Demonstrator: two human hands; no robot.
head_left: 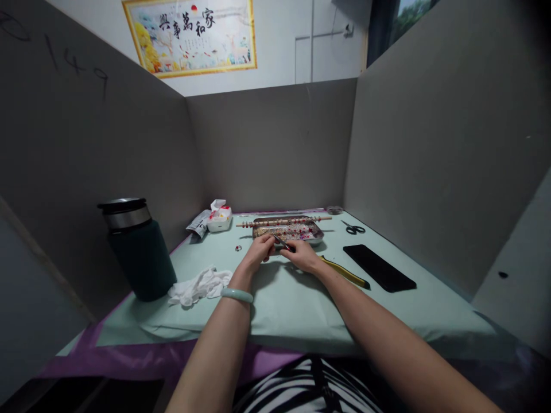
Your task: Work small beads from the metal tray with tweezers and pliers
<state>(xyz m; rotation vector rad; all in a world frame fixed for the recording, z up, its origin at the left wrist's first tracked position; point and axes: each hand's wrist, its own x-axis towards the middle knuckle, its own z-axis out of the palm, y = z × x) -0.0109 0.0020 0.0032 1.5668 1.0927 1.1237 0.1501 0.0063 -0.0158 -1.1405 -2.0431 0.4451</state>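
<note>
My left hand (261,250), with a pale green bangle (236,295) on its wrist, is closed in a pinch just in front of the metal tray (317,237). What its fingertips hold is too small to make out. My right hand (302,255) is wrapped round a slim tool with a metal tip and a dark handle, which looks like small pliers (282,242). The tool's tip points at the left fingertips. Small beads (297,231) lie in the tray. Across its top rests a wooden stick (325,218) hung with several small red and silver pieces.
A yellow-and-black tool handle (346,274) lies beside my right forearm, near a black phone (379,268) and scissors (353,228). Left stand a dark green bottle (140,252), crumpled white cloth (200,287) and a white box (220,219). A small ring (238,248) lies left of the tray. Grey partitions (271,149) enclose the table.
</note>
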